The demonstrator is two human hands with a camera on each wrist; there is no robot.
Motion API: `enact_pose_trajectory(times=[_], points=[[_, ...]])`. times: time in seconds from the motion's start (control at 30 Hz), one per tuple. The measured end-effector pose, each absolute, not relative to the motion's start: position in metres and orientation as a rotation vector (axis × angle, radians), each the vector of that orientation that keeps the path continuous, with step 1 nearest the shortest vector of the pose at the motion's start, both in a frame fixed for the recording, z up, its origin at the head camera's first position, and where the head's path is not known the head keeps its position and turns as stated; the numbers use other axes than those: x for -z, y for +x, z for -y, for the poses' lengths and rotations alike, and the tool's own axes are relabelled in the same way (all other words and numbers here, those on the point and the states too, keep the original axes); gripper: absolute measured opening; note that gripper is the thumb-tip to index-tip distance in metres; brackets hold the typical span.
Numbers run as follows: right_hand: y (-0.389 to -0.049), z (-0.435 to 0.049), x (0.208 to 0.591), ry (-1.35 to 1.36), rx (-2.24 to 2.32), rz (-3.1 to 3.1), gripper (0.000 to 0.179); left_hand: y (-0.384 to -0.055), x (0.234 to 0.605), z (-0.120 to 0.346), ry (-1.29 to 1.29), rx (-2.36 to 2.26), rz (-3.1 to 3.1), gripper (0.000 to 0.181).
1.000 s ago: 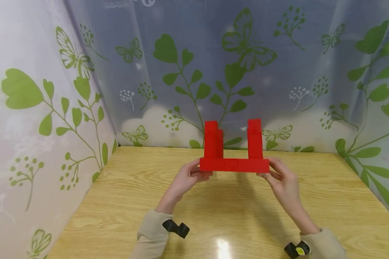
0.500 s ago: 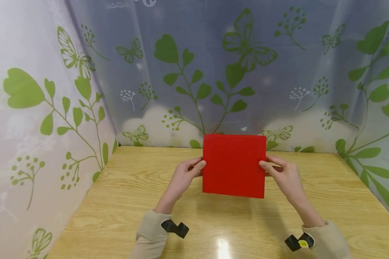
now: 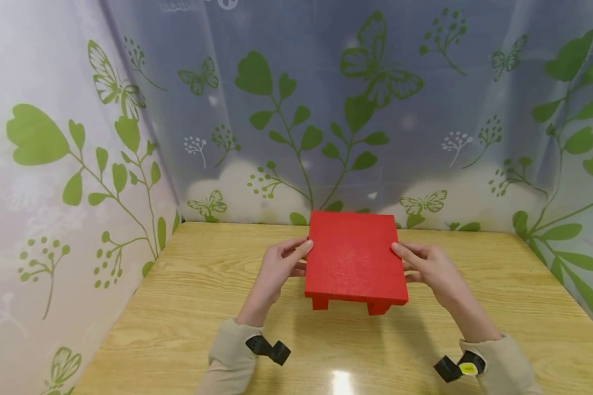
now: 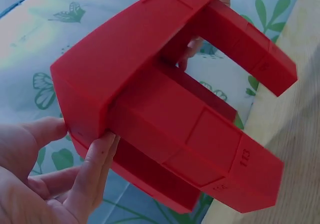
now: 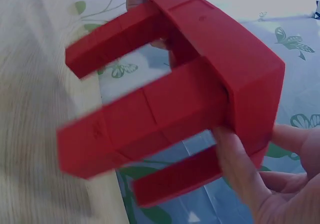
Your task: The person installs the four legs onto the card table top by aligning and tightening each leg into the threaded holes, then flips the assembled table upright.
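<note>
A small red toy table (image 3: pixel 354 255) with a square top and blocky legs is held between both hands, legs pointing down. In the head view its top tilts toward me, and two front legs show below the edge. At its left side my left hand (image 3: pixel 278 270) pinches the rim, thumb on the top and fingers underneath. My right hand (image 3: pixel 432 270) pinches the opposite rim likewise. Both wrist views show the legs of the toy table (image 4: pixel 195 134) standing off the wood; small numbers are marked on one leg. The right wrist view of the toy table (image 5: pixel 150 114) is slightly blurred.
A wooden tabletop (image 3: pixel 202 307) lies beneath the hands, with a light reflection near its front. Behind it hangs a curtain (image 3: pixel 296 99) printed with green leaves and butterflies, and a similar sheet (image 3: pixel 64 219) stands at the left. Black devices (image 3: pixel 268 348) sit on both wrists.
The toy table was upside down with its legs up. It has turned over, showing its flat top half a second ago, and now its legs point down. Both hands keep holding its sides.
</note>
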State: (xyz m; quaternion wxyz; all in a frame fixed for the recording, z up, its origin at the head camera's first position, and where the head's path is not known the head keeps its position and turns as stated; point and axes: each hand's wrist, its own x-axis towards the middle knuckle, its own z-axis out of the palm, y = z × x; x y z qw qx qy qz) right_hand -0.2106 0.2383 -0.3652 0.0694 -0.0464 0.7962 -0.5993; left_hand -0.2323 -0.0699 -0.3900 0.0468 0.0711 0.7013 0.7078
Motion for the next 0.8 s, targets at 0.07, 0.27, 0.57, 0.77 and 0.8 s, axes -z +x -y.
enact_pose_trajectory(times=[0.07, 0.27, 0.57, 0.77, 0.8], points=[[-0.211, -0.239, 0.367, -0.165, 1.794, -2.370, 0.069, -0.233, 0.392, 0.070, 0.193, -2.148, -2.146, 0.044], [-0.211, -0.240, 0.376, -0.186, 1.728, -2.358, 0.071, -0.236, 0.399, 0.071, 0.134, -2.088, -2.149, 0.043], [-0.211, -0.240, 0.390, -0.181, 1.696, -2.344, 0.074, -0.241, 0.410, 0.075, 0.182, -1.919, -2.167, 0.045], [-0.211, -0.239, 0.396, -0.180, 1.700, -2.333, 0.074, -0.242, 0.413, 0.077, 0.186, -1.873, -2.163, 0.048], [-0.211, -0.239, 0.397, -0.186, 1.702, -2.331, 0.074, -0.242, 0.413, 0.077, 0.188, -1.869, -2.163, 0.048]])
